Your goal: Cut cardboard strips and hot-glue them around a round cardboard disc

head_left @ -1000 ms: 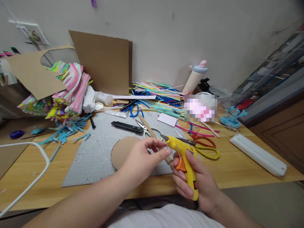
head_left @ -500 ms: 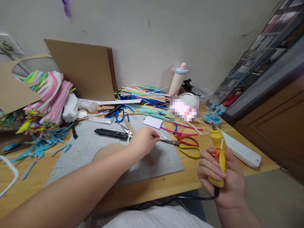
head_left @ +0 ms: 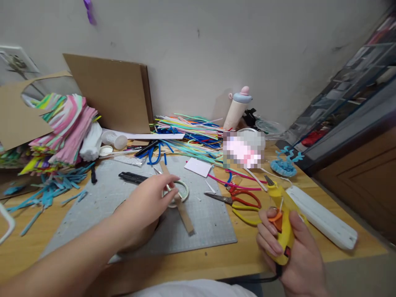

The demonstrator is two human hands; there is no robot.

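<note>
In my right hand is a yellow hot glue gun, its nozzle pointing up and away, with my fingers at its orange trigger. My left hand hovers over scissors with pale handles, thumb and forefinger apart. Whether it touches them I cannot tell. A narrow cardboard strip lies by the handles on the grey cutting mat. Beneath my left wrist is a brown cardboard piece, mostly covered. A black utility knife is partly hidden behind this hand.
Red-and-yellow-handled scissors lie at the mat's right edge. Pipe cleaners heap along the wall beside a bottle. Pink bundles and cardboard sheets stand left. A white power strip sits right, near a blue fuzzy piece.
My left hand has moved left from near the red-and-yellow scissors, its pinched fingers now parted; the pale scissor handles show. The glue gun has come slightly lower and tilted more to the left.
</note>
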